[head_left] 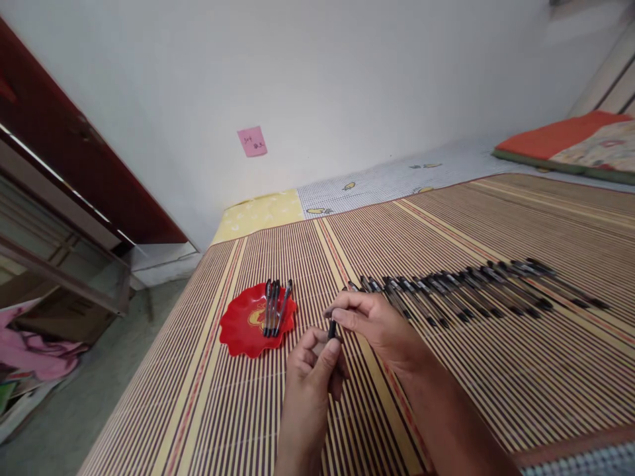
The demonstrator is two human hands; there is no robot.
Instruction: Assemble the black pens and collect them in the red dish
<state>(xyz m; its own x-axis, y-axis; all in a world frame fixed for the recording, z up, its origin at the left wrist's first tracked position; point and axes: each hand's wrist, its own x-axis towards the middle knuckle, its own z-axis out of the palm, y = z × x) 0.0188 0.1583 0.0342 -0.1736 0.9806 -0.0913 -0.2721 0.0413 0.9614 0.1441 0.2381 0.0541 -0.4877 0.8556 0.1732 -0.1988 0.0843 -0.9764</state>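
The left hand [310, 370] curls closed around a black pen-like piece [332, 329]; the right hand [377, 324] pinches its upper end, above the mat [238, 410], toward the mat's left edge. It seems light, stiff, slightly slippery; its middle should hold well.

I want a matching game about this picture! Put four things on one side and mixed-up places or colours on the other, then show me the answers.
Things:
1. plate
2. long row of pens
3. paper note
4. small black object

Places and colours:
A. pink, on the wall
B. in the left hand, with the fingertips of the right hand at its top
C. spread across the striped mat
D. red, with a few pens lying on it

Right pairs: 1-D, 2-C, 3-A, 4-B
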